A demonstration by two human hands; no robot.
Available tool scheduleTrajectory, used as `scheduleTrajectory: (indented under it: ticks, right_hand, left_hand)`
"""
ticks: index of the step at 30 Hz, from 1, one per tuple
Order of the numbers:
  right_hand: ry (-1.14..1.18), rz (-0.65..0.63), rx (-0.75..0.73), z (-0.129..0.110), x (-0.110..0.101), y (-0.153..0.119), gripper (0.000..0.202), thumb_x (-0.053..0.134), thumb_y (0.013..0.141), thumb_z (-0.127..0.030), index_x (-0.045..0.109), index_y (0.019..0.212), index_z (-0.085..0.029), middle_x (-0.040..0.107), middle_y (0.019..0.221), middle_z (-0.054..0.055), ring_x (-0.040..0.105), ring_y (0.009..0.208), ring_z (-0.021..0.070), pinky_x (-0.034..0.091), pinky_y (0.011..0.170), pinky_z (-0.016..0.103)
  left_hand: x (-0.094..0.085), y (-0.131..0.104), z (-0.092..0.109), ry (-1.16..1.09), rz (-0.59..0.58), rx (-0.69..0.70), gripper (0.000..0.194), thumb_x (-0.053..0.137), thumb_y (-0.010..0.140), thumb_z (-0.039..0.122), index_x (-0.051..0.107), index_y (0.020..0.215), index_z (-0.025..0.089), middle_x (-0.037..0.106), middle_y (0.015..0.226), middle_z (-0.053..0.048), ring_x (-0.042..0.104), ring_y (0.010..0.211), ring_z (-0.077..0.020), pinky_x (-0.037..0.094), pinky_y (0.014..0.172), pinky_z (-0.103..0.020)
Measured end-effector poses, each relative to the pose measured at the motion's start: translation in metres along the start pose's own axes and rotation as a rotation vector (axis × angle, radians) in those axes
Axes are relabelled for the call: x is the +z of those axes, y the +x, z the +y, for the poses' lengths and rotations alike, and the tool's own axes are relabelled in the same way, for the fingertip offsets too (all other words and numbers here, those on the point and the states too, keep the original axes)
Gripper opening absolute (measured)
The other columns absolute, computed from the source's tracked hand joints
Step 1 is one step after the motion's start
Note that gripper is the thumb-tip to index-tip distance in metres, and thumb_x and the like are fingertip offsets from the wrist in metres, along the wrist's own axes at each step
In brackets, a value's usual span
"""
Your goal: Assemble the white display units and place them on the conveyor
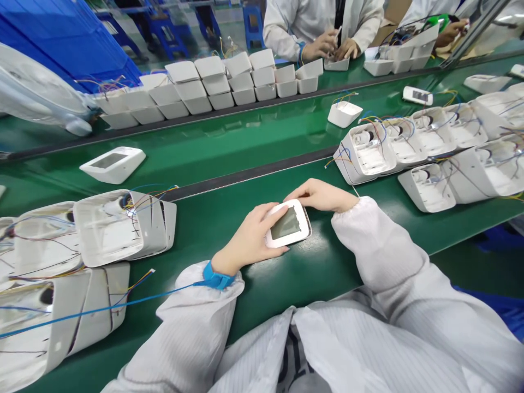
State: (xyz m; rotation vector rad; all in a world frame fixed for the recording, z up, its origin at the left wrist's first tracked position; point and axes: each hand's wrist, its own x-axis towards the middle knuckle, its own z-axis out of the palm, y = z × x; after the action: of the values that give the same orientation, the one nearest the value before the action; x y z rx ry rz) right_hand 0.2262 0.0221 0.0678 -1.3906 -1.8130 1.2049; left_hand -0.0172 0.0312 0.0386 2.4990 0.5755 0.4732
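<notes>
A small white device housing with a grey display screen (285, 224) sits between my hands, just above or on the green bench top. My left hand (254, 236) grips it from the left, thumb along the near edge and fingers over the far left corner and screen edge. At its far right corner, my right hand (317, 195) has bent fingers touching the rim; the fingertips are partly hidden behind the housing. A blue wrist strap (216, 277) circles my left wrist, its cord running off to the left.
Stacked open white housings (110, 229) with wires stand at left, more wired housings (370, 153) at right. A finished-looking unit (114, 164) lies on the green conveyor (229, 144). Across it, stacked white shells (216, 84) line the edge, and a co-worker's hands (333, 48) handle a part.
</notes>
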Motion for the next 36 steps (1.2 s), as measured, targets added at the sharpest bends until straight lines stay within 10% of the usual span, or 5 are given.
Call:
scheduleTrajectory:
  ticks: [8,16,25,36]
  right_hand:
    - [0.318,0.186,0.050,-0.004,0.048,0.013,0.024,0.067,0.084,-0.034,0.073,0.096,-0.014,0.075,0.098,0.008,0.067,0.091,0.0173,0.051,0.086,0.032]
    - [-0.064,0.422,0.107,-0.010,0.051,0.005,0.048,0.057,0.089,-0.053,0.063,0.123,-0.018,0.068,0.122,0.010,0.063,0.111,0.0239,0.047,0.096,0.040]
    - [-0.085,0.426,-0.135,-0.001,0.051,0.007,0.041,0.058,0.089,-0.049,0.067,0.117,-0.019,0.071,0.116,0.006,0.067,0.105,0.0231,0.050,0.095,0.038]
    - [-0.200,0.543,-0.154,-0.010,0.055,0.002,0.032,0.057,0.090,-0.047,0.071,0.100,-0.020,0.074,0.099,0.006,0.069,0.093,0.0216,0.051,0.084,0.035]
  left_hand:
    - [0.011,-0.002,0.006,0.078,-0.016,-0.110,0.120,0.077,0.058,0.070,0.022,0.154,0.023,0.038,0.147,-0.021,0.039,0.131,-0.0434,0.036,0.107,-0.062]
    - [0.024,-0.004,0.012,0.206,0.374,-0.127,0.089,0.075,0.071,0.055,0.040,0.143,0.017,0.050,0.131,-0.021,0.048,0.122,-0.0407,0.040,0.102,-0.058]
    - [0.004,-0.005,-0.003,-0.316,0.451,-0.414,0.042,0.050,0.094,0.048,0.068,0.115,0.016,0.073,0.110,-0.009,0.069,0.095,-0.0228,0.054,0.082,-0.032]
    - [0.008,-0.008,0.009,-0.126,0.464,-0.296,0.032,0.050,0.096,0.038,0.069,0.116,0.021,0.075,0.107,-0.003,0.070,0.088,-0.0188,0.050,0.073,-0.027]
